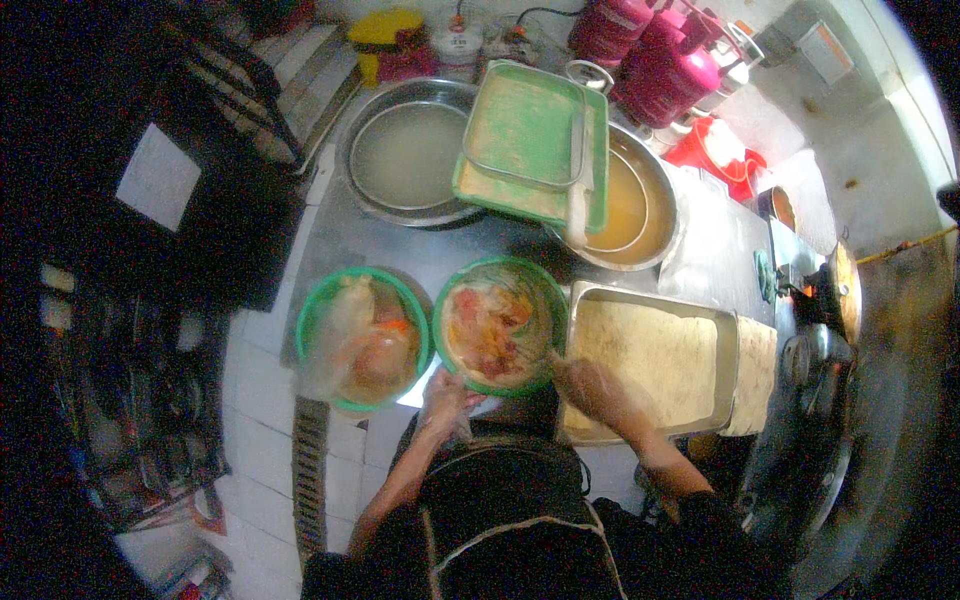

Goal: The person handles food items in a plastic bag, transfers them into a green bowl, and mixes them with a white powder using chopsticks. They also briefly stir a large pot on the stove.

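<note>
A green plastic basket [442, 337] with reddish and pale food, apparently raw meat, stands before me at the table's front edge. My left hand [448, 397] is at its lower left rim, fingers curled; clear plastic film seems to hang by the wrist. Blurred, my right hand [596, 386] is at the basket's lower right rim, over the corner of a metal tray [727, 360] lined with pale material. What either hand holds is not clear. A second green basket [306, 311], with food and a translucent plastic bag [330, 360], stands to the left.
Behind the baskets are two large metal bowls [360, 199] [664, 251] of liquid, a green tray [525, 124] resting across them. Pink gas cylinders [667, 82] and a red bag [701, 150] stand at the back right. A stove [806, 300] is on the right.
</note>
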Demonstrator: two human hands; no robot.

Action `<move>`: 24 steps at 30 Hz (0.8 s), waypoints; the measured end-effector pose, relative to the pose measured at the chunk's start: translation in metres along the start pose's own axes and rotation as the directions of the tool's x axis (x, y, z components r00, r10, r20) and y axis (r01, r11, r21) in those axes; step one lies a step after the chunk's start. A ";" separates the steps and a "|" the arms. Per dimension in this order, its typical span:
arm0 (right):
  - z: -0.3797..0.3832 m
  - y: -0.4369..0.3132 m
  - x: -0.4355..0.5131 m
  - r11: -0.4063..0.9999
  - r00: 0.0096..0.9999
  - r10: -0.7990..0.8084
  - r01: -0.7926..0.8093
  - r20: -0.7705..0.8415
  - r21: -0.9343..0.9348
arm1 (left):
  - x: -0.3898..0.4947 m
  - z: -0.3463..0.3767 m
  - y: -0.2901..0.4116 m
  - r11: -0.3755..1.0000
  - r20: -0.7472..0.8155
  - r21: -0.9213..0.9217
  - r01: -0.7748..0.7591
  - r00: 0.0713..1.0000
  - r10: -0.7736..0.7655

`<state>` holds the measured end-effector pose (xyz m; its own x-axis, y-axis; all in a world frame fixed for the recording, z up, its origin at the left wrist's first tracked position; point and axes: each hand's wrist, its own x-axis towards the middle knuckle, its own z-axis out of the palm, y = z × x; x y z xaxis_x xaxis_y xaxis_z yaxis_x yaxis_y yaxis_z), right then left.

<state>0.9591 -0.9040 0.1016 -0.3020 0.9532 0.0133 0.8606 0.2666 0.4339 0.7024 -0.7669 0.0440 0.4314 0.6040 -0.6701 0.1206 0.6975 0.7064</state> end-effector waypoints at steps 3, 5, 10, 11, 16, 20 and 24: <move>0.003 0.007 0.018 0.991 0.991 0.110 -0.104 0.074 -0.080 | -0.006 0.000 -0.002 0.999 0.032 -0.019 -0.030 0.999 0.031; -0.015 0.007 0.017 0.983 0.975 0.161 -0.144 0.155 -0.116 | -0.007 0.001 -0.004 0.996 0.021 -0.083 -0.041 0.999 0.043; -0.082 -0.025 -0.012 0.995 0.979 0.041 -0.022 0.197 -0.098 | -0.007 0.007 -0.002 0.995 -0.085 -0.099 -0.035 0.996 0.026; -0.081 -0.030 -0.008 0.969 0.929 0.098 -0.172 0.358 0.180 | -0.008 0.007 -0.001 0.994 -0.058 -0.094 -0.049 0.997 0.044; -0.042 -0.032 0.035 0.623 0.724 0.116 -0.586 0.680 0.518 | -0.013 0.002 -0.003 0.997 0.015 -0.038 -0.068 0.998 0.069; -0.050 -0.007 0.043 0.628 0.716 0.204 -0.619 0.668 0.472 | -0.008 0.000 -0.012 0.997 0.011 -0.042 -0.058 0.998 0.059; -0.088 0.032 0.023 0.648 0.797 0.220 -0.551 0.563 0.526 | -0.004 0.005 -0.015 0.989 -0.008 -0.143 -0.046 0.999 0.045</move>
<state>0.9431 -0.8858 0.1952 0.1798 0.8983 -0.4008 0.9398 -0.2772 -0.1997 0.7033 -0.7821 0.0370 0.4295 0.6377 -0.6394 -0.0283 0.7172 0.6963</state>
